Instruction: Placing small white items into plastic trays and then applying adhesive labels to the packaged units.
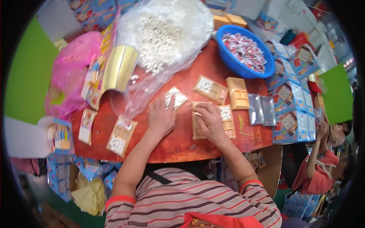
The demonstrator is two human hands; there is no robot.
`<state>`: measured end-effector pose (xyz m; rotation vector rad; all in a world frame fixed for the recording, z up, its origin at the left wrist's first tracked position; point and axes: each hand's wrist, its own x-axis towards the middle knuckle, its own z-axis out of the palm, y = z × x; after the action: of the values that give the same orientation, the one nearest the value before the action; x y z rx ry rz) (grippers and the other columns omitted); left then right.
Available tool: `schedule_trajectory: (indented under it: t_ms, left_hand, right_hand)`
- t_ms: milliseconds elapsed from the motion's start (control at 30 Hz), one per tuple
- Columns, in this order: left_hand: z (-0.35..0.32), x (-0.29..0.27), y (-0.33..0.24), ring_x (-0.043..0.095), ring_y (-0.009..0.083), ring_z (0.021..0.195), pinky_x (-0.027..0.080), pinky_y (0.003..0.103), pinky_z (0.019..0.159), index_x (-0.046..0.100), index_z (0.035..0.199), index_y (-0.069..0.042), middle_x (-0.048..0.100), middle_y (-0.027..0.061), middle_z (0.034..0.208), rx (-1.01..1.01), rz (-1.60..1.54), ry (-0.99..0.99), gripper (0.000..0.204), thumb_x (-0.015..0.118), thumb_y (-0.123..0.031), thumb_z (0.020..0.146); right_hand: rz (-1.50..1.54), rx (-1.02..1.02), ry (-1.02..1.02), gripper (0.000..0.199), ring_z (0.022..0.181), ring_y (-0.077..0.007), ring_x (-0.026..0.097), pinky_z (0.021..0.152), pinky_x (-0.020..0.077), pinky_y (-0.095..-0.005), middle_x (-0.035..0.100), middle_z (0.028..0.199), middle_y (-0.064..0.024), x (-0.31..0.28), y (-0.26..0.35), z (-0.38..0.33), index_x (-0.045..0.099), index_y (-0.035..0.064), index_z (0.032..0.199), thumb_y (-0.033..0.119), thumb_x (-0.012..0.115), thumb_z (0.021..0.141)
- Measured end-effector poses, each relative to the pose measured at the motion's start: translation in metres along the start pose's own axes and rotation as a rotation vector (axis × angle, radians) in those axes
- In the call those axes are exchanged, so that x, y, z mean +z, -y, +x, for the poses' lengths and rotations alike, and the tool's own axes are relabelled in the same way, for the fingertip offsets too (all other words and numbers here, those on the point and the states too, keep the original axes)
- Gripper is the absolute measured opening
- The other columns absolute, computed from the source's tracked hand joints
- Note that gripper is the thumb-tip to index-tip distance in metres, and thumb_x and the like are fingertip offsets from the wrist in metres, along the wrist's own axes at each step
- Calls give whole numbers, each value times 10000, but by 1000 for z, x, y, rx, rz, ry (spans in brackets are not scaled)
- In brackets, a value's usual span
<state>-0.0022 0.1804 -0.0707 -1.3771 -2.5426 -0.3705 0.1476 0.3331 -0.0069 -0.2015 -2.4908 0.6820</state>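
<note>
My left hand (161, 118) lies with its fingers stretched over a small wooden tray of white pieces (178, 98). My right hand (211, 122) is curled, fingertips drawn together above another wooden tray (197, 131); whatever they may hold is hidden. Right beside that hand, a compartmented tray (229, 123) has white pieces in its upper part. A further tray (211, 89), partly filled with white pieces, rests just beyond my hands. On the left, another partly filled tray (122, 136) sits near the table's front edge.
A clear plastic bag (159, 34) heaped with white pieces covers the far table. A blue basin (245, 51) of small wrapped packets stands at the back right. Stacked wooden trays (238, 93), clear sleeves (261, 109) and blue boxes (289, 125) line the right. A yellowish tapered container (121, 68) lies left.
</note>
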Motion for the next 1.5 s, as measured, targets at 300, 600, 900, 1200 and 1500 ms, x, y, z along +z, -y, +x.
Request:
schedule_trajectory:
  t_ms: [300,600,900,1200,1500]
  left_hand:
    - [-64,-33,10,380,403,1275,299,533,1024,420,1452,-51,303,214,1542,-162,35,75,651,610,-273,871]
    - [-79,-40,14,327,439,1348,238,573,1074,399,1460,-27,288,233,1547,-284,36,47,637,578,-283,904]
    - [11,-67,-24,346,344,1377,280,556,1039,452,1428,-62,361,183,1513,75,-99,-81,640,646,-256,850]
    - [159,23,-59,396,329,1367,300,585,1068,397,1483,-155,366,112,1541,477,-88,288,783,718,-391,808]
    - [137,7,-11,475,292,1234,343,612,994,450,1388,-158,514,100,1331,363,-53,389,544,567,-198,859]
  right_hand:
    - [-523,44,-323,175,921,-304,642,861,451,-419,675,951,-118,-106,-108,102,694,60,1012,68,603,862]
    - [-521,514,584,383,1048,-374,651,896,499,-486,676,1105,-232,-100,-301,180,698,43,1057,255,609,750]
    - [-488,345,471,422,977,-389,673,861,510,-473,677,1038,-277,-103,-303,181,715,-9,1007,333,647,768]
    - [-379,467,300,415,802,-335,672,735,501,-413,693,866,-206,-114,-246,172,718,-3,913,392,673,791]
    - [-80,450,94,269,589,-146,557,556,441,-322,598,643,-60,-124,-269,163,664,7,752,258,648,846]
